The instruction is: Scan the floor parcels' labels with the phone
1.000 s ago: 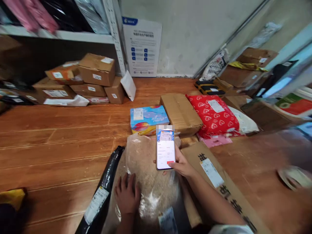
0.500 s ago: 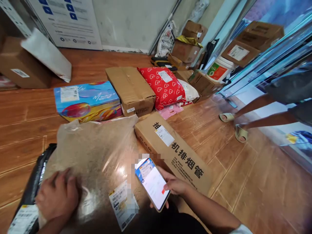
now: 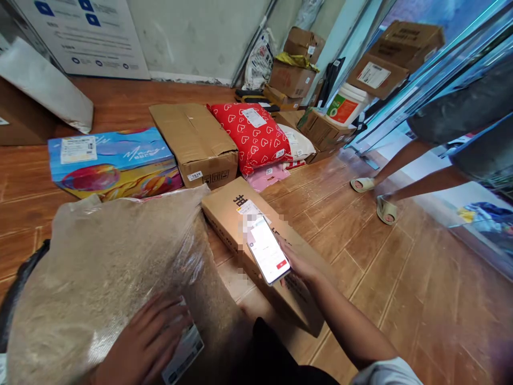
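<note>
My right hand [image 3: 300, 263] grips a smartphone [image 3: 267, 250] with a lit, mostly white screen and a red button near its lower end. The phone hovers over a long brown carton [image 3: 223, 199] with black characters, partly covering the white label [image 3: 249, 207] there. My left hand [image 3: 146, 339], fingers stretched out, lies over a large bag in clear plastic [image 3: 116, 251] with tan contents. Part of a white shipping label [image 3: 187, 347] on the bag shows beside and under those fingers.
Behind the bag stand a blue patterned box [image 3: 120, 155], a brown carton [image 3: 192, 133] and a red heart-print parcel [image 3: 252, 136]. Cartons and a white bucket [image 3: 348, 104] are stacked near the glass door. A person in sandals [image 3: 387, 209] stands at the right.
The phone has moved from above the bag to above the long carton's label. My left hand has shifted right, from the bag's left side onto its label. The view has swung slightly right.
</note>
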Demonstrator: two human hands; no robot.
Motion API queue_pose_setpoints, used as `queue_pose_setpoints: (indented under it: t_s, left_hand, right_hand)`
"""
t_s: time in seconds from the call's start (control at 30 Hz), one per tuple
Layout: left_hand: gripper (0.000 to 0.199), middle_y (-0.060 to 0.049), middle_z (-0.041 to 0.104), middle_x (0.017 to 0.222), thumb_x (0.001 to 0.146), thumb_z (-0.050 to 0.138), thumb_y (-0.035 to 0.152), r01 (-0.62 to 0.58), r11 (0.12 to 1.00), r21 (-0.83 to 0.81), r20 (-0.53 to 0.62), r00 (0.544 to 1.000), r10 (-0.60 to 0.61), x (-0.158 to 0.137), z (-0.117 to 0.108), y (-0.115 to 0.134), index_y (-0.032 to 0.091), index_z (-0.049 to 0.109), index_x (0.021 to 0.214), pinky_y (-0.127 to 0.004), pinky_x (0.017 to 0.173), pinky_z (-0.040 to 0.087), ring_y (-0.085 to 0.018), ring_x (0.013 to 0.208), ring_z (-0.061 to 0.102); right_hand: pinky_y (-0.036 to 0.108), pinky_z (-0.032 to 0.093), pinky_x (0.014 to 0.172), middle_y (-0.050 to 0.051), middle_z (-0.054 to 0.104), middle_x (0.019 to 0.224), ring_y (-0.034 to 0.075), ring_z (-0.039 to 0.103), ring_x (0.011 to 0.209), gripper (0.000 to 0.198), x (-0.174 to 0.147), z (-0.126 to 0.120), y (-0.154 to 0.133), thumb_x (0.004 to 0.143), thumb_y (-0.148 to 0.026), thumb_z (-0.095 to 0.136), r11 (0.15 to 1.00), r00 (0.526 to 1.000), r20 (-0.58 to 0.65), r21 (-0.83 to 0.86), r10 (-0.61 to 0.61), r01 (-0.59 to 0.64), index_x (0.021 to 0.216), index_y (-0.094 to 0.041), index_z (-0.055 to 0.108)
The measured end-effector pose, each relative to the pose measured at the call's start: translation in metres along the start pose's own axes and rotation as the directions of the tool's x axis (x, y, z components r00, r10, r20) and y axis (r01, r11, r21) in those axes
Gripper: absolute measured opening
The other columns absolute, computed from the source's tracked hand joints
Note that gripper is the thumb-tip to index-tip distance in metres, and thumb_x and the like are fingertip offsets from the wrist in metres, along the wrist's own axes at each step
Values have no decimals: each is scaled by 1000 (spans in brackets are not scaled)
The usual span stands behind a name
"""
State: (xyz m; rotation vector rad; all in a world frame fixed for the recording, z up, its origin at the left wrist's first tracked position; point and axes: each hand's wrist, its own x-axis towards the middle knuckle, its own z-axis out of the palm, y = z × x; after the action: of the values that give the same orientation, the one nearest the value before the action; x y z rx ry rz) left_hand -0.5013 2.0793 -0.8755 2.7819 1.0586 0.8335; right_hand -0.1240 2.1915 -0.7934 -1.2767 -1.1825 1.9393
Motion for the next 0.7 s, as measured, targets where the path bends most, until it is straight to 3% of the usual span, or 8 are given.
queue_pose_setpoints:
  t_s: [0.07,0.17,0.33,0.53,0.7]
  left_hand:
    - [38,4,68,118,87,57,24,-114,993,16,34,993,113,2,2,5,29,62,124,-37,118,24,-17,118,54]
    - [35,6,69,115,90,55,28,-222,973,69,42,975,220,-1,5,6,30,62,124,-29,112,33,-14,112,57]
    - [32,8,69,116,97,45,27,-131,990,41,39,991,130,-13,16,7,33,61,123,-25,97,43,-14,114,56]
    - [33,8,69,114,100,39,29,-5,999,-45,32,999,6,-18,22,14,34,59,125,-27,99,41,-15,115,54]
    - [34,6,69,115,100,36,31,0,997,-76,34,999,3,-17,20,18,33,61,124,-29,99,40,-16,116,54]
  right_hand:
    - [22,51,37,10,68,102,18,67,60,67,4,1,-12,93,-55,50,1000,1000,10,-22,-17,17,148,-29,23]
    - [20,50,36,7,68,98,16,67,58,57,7,0,-19,95,-53,46,999,996,77,-15,-37,39,145,-30,29]
    - [21,51,38,2,65,83,14,63,52,56,9,-4,-19,94,-56,46,997,991,118,-15,-69,71,141,-29,34]
    - [18,42,33,2,64,82,14,62,51,57,10,-4,-21,94,-57,44,999,991,126,-17,-45,48,141,-27,33]
    - [17,41,32,3,64,83,15,64,52,59,14,-5,-19,93,-59,46,998,993,111,-33,-44,48,141,-28,33]
